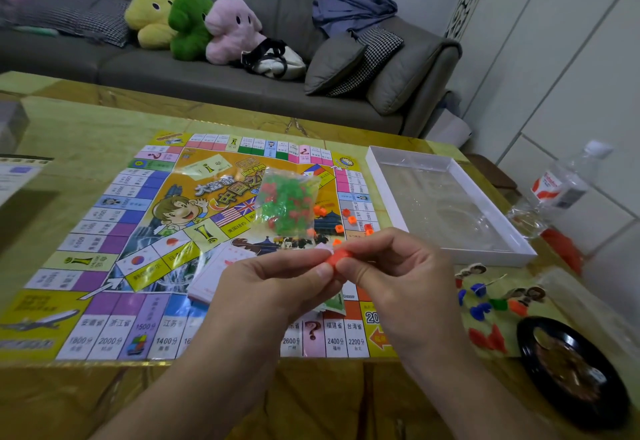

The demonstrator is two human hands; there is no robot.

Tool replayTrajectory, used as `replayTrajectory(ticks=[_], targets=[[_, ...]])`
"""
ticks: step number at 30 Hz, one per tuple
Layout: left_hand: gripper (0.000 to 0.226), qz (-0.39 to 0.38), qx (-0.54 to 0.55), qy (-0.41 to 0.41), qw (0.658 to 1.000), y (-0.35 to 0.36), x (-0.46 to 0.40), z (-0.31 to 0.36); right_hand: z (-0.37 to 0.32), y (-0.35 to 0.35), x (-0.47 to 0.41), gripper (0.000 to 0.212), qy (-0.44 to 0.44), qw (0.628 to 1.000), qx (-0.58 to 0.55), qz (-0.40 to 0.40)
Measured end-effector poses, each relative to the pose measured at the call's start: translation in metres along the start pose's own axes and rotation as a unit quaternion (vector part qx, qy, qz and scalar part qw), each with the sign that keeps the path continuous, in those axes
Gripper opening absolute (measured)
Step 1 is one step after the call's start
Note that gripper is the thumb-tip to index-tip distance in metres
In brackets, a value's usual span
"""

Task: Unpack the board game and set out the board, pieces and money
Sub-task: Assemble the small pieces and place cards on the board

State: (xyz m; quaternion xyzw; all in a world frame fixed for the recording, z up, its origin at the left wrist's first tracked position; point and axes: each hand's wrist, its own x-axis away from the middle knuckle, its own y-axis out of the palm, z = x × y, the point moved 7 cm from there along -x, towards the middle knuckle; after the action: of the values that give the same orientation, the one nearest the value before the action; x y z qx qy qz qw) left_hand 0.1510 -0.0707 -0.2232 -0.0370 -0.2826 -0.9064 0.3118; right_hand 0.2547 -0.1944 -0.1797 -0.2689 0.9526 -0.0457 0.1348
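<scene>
The colourful game board (104, 231) lies unfolded on the table. On its middle rests a clear bag of green and red plastic houses (287, 205), with a few loose orange houses (346, 219) beside it. Above the board's near right part, my left hand (277, 283) and my right hand (398, 273) meet and pinch a small orange piece (337, 259) between their fingertips. A pale pink stack of cards or money (221, 269) lies under my left hand. Player pawns with picture cards and coloured stands (491, 304) sit to the right of the board.
The open white game box (415, 159) with a clear plastic insert lies right of the board. A black round dish (575, 370) stands at the near right, a plastic bottle (561, 186) on the far right. A grey sofa with plush toys (194, 23) is behind the table.
</scene>
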Motion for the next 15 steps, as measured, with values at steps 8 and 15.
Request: replayTrajectory(ticks=[8, 15], targets=[[0.025, -0.046, 0.080, -0.128, 0.987, 0.020, -0.007, -0.013, -0.006, 0.008, 0.012, 0.020, -0.051, 0.989, 0.141, -0.008], [0.017, -0.011, 0.033, -0.100, 0.994, 0.002, -0.019, -0.008, -0.008, 0.001, -0.013, 0.017, -0.035, 0.976, 0.191, -0.097]])
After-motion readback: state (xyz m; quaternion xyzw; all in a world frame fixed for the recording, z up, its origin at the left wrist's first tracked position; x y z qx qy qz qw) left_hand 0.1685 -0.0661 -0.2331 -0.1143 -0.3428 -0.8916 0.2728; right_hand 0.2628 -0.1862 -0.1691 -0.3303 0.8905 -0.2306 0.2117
